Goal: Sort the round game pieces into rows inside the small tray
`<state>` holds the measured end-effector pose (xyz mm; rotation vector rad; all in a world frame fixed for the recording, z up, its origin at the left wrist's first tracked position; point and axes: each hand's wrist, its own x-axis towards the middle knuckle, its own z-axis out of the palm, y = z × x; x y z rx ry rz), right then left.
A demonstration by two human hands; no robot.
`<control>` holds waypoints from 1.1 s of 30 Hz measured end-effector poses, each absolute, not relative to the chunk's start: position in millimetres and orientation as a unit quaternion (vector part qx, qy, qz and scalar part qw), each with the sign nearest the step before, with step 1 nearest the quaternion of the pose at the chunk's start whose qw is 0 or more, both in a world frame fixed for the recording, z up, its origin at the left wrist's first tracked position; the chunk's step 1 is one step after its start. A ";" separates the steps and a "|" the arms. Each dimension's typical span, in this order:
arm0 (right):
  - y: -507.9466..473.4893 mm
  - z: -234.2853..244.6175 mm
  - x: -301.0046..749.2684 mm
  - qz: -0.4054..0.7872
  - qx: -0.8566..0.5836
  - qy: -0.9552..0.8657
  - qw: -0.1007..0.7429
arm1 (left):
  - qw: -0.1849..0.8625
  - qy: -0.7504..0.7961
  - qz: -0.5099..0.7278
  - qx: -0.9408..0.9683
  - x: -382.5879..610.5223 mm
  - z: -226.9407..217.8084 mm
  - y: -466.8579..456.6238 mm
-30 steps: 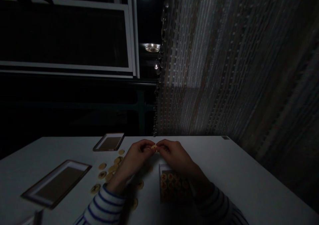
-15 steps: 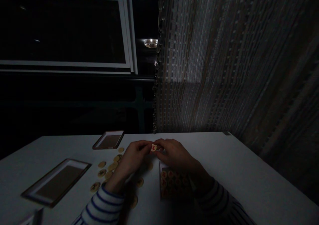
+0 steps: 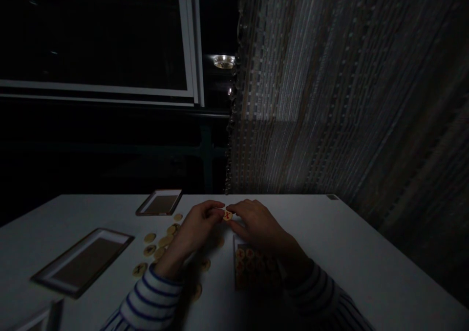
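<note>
My left hand [image 3: 196,228] and my right hand [image 3: 256,223] meet above a white table [image 3: 366,257], fingers pinched together on one small round disc [image 3: 227,215] with a red mark on its face. Below my right wrist lies a small box [image 3: 252,267] holding several round discs with red marks in rows. Several loose pale discs [image 3: 154,250] with dark marks lie scattered on the table left of my left forearm. Both sleeves are striped.
A shallow rectangular tray [image 3: 82,260] lies at the left, a smaller one [image 3: 159,203] farther back. A woven curtain [image 3: 348,86] hangs behind the table at right, a dark window [image 3: 95,37] at left. The room is dim.
The disc has been turned between my fingers, from edge-on to showing its red-marked face. Both hands stayed in nearly the same place.
</note>
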<state>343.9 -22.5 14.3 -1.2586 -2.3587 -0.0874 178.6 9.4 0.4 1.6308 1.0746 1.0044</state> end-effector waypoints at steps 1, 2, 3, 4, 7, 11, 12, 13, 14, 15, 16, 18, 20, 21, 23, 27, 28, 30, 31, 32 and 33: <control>-22.4 14.5 343.9 -0.032 -0.459 -0.858 0.228 | 0.452 0.434 0.404 0.666 178.5 -0.2 9.8; -22.1 14.4 343.8 -0.032 -0.461 -0.858 0.224 | 0.446 0.433 0.401 0.672 178.3 -1.0 10.2; -21.7 14.2 343.8 -0.032 -0.464 -0.858 0.220 | 0.438 0.432 0.398 0.681 178.0 -1.8 10.5; -21.2 13.9 344.0 -0.033 -0.469 -0.857 0.214 | 0.424 0.434 0.395 0.690 177.6 -2.5 10.8; -19.4 12.4 346.3 -0.031 -0.484 -0.854 0.190 | 0.370 0.457 0.381 0.714 176.5 -3.9 10.8; -16.4 8.9 353.0 -0.016 -0.505 -0.851 0.143 | 0.337 0.477 0.338 0.738 176.6 -6.9 10.5; -15.6 7.7 354.9 -0.015 -0.513 -0.849 0.129 | 0.334 0.475 0.330 0.744 176.7 -8.3 10.7; -14.8 6.3 356.7 -0.016 -0.520 -0.846 0.114 | 0.329 0.471 0.326 0.751 176.9 -9.9 11.0; -14.0 4.9 358.2 -0.019 -0.527 -0.844 0.099 | 0.321 0.468 0.324 0.757 176.9 -11.4 11.3; -13.4 3.4 359.5 -0.021 -0.532 -0.843 0.084 | 0.313 0.467 0.322 0.762 176.8 -12.8 11.6; -12.8 2.0 360.6 -0.021 -0.534 -0.842 0.068 | 0.306 0.467 0.320 0.766 176.7 -13.8 11.8; -12.0 -0.9 362.0 -0.016 -0.537 -0.843 0.037 | 0.299 0.467 0.314 0.771 176.2 -14.7 11.8; -11.4 -3.9 362.7 -0.004 -0.539 -0.842 0.007 | 0.298 0.470 0.303 0.773 175.7 -14.4 11.2; -11.0 -5.5 363.0 0.001 -0.539 -0.842 -0.005 | 0.296 0.472 0.296 0.776 175.6 -14.3 10.9; -10.1 -9.2 363.5 0.008 -0.536 -0.844 -0.019 | 0.286 0.478 0.281 0.782 175.4 -14.5 10.5; -8.4 -16.5 364.1 0.000 -0.520 -0.854 -0.020 | 0.256 0.483 0.258 0.797 175.0 -18.0 11.6; -8.2 -18.0 364.1 -0.002 -0.518 -0.855 -0.022 | 0.249 0.483 0.254 0.800 174.8 -19.0 12.2; -8.2 -20.3 363.6 -0.006 -0.517 -0.855 -0.032 | 0.242 0.485 0.250 0.802 174.3 -20.0 13.1; -8.4 -21.3 363.3 -0.009 -0.517 -0.855 -0.038 | 0.241 0.487 0.247 0.802 173.9 -20.0 13.3; -8.6 -22.2 363.0 -0.013 -0.518 -0.854 -0.043 | 0.242 0.489 0.247 0.801 173.6 -19.7 13.3; -9.0 -23.2 362.6 -0.018 -0.518 -0.854 -0.047 | 0.242 0.490 0.247 0.800 173.3 -19.1 13.1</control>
